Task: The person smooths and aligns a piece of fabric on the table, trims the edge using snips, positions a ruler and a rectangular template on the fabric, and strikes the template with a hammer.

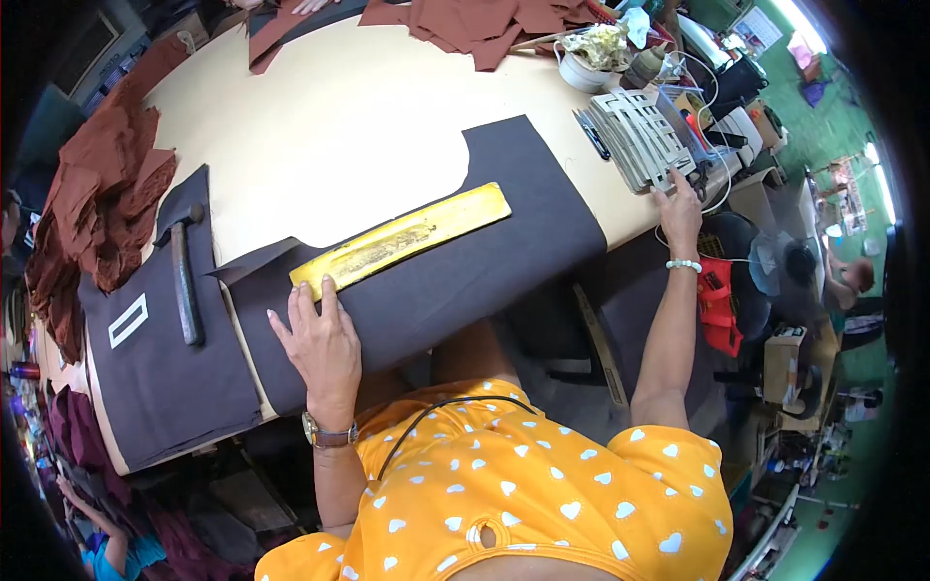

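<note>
My left hand, fingers spread, rests its fingertips on the left end of a yellow bar. The bar lies slantwise on dark fabric that hangs over the table's front edge. Off to the right, my right hand touches the lower edge of a stack of pale slotted templates; whether it grips one is too small to tell. A hammer lies on more dark fabric at the left, beside a small white rectangular frame.
Reddish-brown fabric is heaped at the left, with more pieces at the far edge. A white pot, pens and a cable stand near the templates. Another person's hand shows at the top.
</note>
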Action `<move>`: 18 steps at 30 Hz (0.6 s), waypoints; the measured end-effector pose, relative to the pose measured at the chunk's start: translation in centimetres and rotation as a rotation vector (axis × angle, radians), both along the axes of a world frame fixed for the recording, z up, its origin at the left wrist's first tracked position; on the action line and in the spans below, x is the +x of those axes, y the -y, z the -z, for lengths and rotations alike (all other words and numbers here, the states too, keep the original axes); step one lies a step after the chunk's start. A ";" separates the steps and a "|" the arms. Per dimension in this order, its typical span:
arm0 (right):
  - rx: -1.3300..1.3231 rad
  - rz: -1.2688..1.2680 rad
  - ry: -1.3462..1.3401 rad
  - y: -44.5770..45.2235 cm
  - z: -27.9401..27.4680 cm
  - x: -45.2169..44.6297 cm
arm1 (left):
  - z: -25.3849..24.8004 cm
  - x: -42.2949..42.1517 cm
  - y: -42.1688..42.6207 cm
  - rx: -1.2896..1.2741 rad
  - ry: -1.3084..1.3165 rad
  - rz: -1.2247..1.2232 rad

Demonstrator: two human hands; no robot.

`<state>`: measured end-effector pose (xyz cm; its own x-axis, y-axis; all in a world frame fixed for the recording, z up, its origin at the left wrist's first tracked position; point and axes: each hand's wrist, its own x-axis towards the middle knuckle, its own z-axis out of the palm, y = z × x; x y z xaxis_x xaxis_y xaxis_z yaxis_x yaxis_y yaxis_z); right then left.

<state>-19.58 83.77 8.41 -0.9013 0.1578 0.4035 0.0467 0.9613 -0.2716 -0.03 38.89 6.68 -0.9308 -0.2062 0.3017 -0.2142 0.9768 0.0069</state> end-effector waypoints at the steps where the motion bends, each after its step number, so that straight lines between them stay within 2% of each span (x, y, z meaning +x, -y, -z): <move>1: 0.001 0.008 0.018 0.0 -0.2 -0.1 | 0.0 0.0 0.0 0.000 -0.001 0.000; 7: -0.152 -0.113 -0.065 0.1 -1.2 -1.6 | 0.0 0.0 0.0 0.008 -0.005 0.007; 10: -0.126 -0.211 -0.089 1.7 -2.0 -2.7 | 0.0 -0.1 -0.1 0.016 -0.006 0.004; 13: 0.010 -0.249 -0.038 2.5 -2.0 -4.2 | -0.1 -0.1 -0.2 0.030 -0.002 -0.005; 18: 0.067 -0.248 -0.003 3.7 -2.0 -4.9 | 0.0 -0.1 -0.1 0.030 -0.005 -0.005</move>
